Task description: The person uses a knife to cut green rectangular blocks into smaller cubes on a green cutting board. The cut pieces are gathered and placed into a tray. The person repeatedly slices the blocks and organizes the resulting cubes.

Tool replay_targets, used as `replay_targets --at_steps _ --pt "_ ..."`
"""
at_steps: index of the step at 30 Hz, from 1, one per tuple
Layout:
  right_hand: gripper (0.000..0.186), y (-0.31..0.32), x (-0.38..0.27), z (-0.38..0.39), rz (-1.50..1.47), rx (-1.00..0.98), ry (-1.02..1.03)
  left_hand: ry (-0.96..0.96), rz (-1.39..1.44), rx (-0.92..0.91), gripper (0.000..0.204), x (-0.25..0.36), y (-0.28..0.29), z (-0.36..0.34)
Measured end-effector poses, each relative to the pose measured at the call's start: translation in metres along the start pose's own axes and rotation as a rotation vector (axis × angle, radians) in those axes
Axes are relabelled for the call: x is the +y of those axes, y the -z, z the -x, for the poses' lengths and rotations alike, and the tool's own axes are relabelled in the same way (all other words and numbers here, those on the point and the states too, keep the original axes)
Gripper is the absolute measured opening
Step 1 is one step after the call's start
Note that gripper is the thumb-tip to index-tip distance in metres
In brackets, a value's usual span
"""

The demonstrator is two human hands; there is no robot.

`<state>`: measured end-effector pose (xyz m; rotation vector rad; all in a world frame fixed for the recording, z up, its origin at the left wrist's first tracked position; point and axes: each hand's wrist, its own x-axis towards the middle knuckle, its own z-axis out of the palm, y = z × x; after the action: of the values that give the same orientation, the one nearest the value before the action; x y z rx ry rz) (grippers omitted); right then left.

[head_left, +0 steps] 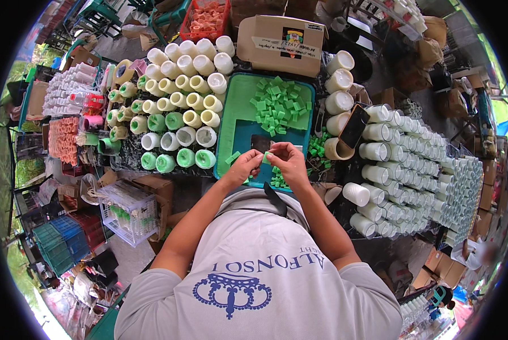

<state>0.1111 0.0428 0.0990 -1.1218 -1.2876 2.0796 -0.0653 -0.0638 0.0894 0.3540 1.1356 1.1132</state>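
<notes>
Over the near part of a teal tray, my two hands meet with fingertips pinched. A small green square piece, perhaps wax, sits between them. My left hand grips its left side, and my right hand holds it from the right, index finger bent above. A pile of similar green square pieces lies in the far half of the tray. Smaller green bits are gathered just below my hands. One loose green strip lies left of my left hand.
Rows of cream and green cylinders stand left of the tray. To the right are white cups, a phone and many clear glasses. A cardboard box and a red crate are beyond; a white basket stands lower left.
</notes>
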Motion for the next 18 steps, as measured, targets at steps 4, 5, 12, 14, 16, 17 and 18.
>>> replay_targets --at_steps 4,5,12,14,16,17,18 --pt "0.031 0.0 -0.002 0.001 -0.005 -0.006 -0.035 -0.014 -0.183 -0.012 0.029 0.004 0.002 -0.003" --pt "0.031 0.0 -0.003 0.002 -0.042 0.004 -0.067 -0.021 -0.185 -0.011 0.031 0.004 0.002 -0.003" --pt "0.028 0.007 0.006 -0.005 -0.328 -0.047 -0.308 -0.108 -0.263 0.062 0.03 -0.003 0.002 -0.01" --pt "0.028 0.01 0.035 -0.014 -0.317 -0.063 -0.299 -0.344 -0.714 0.136 0.031 -0.009 -0.004 -0.01" --pt "0.027 0.011 0.067 -0.029 -0.297 -0.018 -0.304 -0.321 -0.943 0.146 0.029 0.008 -0.012 -0.01" --pt "0.024 0.009 0.069 -0.032 -0.316 -0.001 -0.333 -0.307 -1.058 0.157 0.029 0.016 -0.013 -0.011" --pt "0.022 0.007 0.071 -0.035 -0.336 0.018 -0.363 -0.343 -1.003 0.211 0.028 0.017 -0.011 -0.013"
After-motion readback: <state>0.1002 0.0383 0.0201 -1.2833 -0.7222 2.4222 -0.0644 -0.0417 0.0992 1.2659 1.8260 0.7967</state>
